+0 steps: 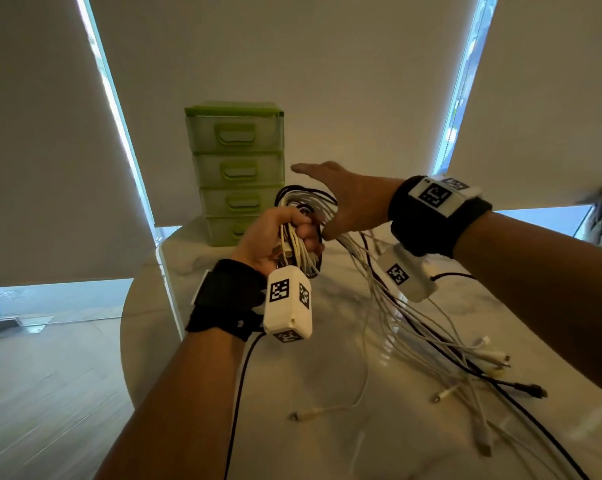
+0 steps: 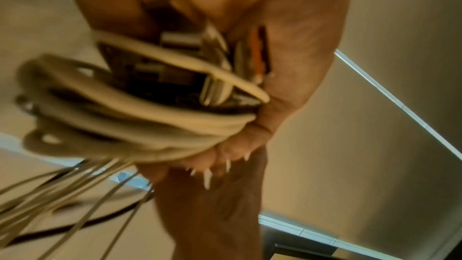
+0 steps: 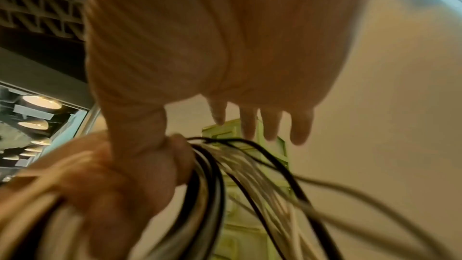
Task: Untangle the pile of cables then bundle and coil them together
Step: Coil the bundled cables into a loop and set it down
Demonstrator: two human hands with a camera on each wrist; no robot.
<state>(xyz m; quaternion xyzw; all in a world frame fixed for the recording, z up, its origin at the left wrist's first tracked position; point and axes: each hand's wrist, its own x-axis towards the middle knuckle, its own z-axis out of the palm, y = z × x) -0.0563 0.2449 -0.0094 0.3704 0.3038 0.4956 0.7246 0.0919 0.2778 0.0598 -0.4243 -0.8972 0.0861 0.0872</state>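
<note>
1. Loose cable tails [image 1: 441, 344]: white and black leads fanned across the marble tabletop [image 1: 327, 445], nearest the viewer, plug ends scattered toward the right. Their long axis runs diagonally from these ends up and left to the held coil.

2. Left hand [image 1: 275, 237]: fingers curled tight around the gathered coil of cables [image 1: 304, 206], raised above the table; the left wrist view shows white loops [image 2: 140, 126] stacked across the palm with connector ends tucked inside.

3. Right hand [image 1: 341, 199]: fingers straight and spread, gripping nothing, palm just beside the coil's right side, above where the tails leave it. Judged the nearer hand to the free strands, which hang below and to its right.

4. Green drawer unit [image 1: 237, 171]: four drawers, standing behind the coil at the table's far edge.
</note>
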